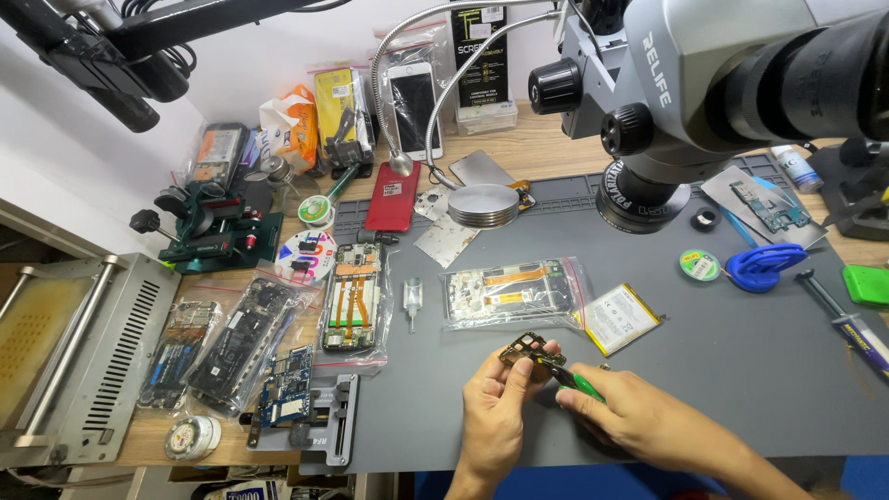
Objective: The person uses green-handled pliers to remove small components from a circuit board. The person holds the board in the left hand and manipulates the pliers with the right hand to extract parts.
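Near the front edge of the surface (pixel 741 370), your left hand (pixel 495 412) pinches a small circuit board (pixel 531 350) by its edge. Your right hand (pixel 619 407) is closed around green-handled tweezers (pixel 572 380), tips touching the board.

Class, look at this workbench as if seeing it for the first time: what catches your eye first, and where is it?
The big grey microscope fills the upper right, above the dark work mat. At bottom centre, the left hand holds a small circuit board while the right hand works on it with green-handled tweezers. Bagged phone parts line the left.
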